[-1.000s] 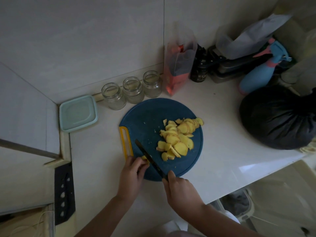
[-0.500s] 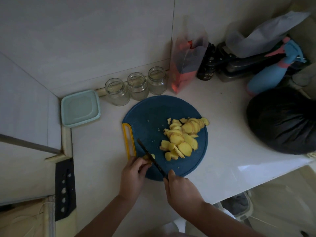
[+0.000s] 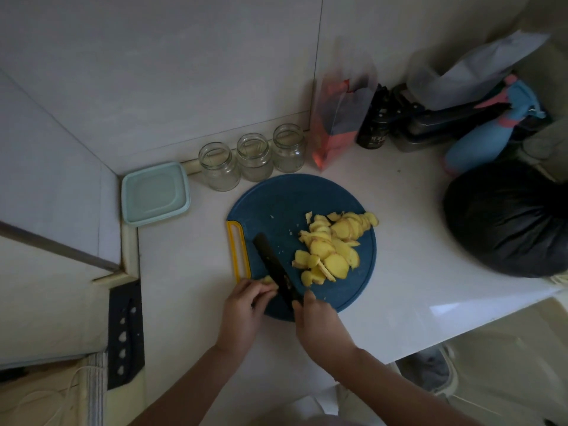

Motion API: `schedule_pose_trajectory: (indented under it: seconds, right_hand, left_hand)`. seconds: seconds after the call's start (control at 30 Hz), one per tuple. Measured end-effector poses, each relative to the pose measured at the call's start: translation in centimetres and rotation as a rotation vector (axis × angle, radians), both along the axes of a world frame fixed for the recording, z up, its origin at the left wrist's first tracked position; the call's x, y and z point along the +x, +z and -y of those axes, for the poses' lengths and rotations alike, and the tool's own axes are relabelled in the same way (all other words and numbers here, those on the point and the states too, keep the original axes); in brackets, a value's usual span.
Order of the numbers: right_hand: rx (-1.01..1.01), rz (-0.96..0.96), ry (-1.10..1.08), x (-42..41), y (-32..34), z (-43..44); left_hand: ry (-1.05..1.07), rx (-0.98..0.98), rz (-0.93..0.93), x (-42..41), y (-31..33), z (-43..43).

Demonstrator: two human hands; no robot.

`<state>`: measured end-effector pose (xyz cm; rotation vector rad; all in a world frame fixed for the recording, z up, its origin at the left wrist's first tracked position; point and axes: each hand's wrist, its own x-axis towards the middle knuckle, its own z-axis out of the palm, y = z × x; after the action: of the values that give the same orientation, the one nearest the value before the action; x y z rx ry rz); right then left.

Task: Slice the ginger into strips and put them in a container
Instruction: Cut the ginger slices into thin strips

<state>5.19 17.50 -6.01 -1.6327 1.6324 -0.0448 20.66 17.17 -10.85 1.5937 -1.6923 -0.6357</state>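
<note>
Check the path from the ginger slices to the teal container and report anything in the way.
Nothing upright stands between the ginger slices and the teal container: only bare cutting board and countertop. The three glass jars stand behind that line, the knife nearer the person. The container looks lidded, though.

Counter (image 3: 399, 272): board (image 3: 276, 204), jars (image 3: 254, 156), container (image 3: 155, 193), perhaps sack (image 3: 504, 219)

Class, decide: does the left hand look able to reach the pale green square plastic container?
Probably yes: only bare white counter lies between left hand and container, though that hand pinches yellow ginger.
</note>
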Motion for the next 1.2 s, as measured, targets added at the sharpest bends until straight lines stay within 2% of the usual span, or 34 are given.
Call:
schedule_pose_trajectory:
  seconds: [0.33, 0.77, 1.2]
  right_hand:
    - [-0.121, 0.062, 0.039, -2.0, 0.5, -1.5]
    - [-0.184, -0.105, 0.178, -2.2, 0.9, -2.0]
    - [-0.055, 0.002, 0.142, -2.7, 0.9, -0.3]
  left_hand:
    - [0.010, 0.024, -0.031, 0.1, -0.1, 0.2]
    - [-0.009, 0.006, 0.032, -0.1, -0.3, 0.0]
    - [-0.004, -0.013, 0.032, -0.1, -0.4, -0.1]
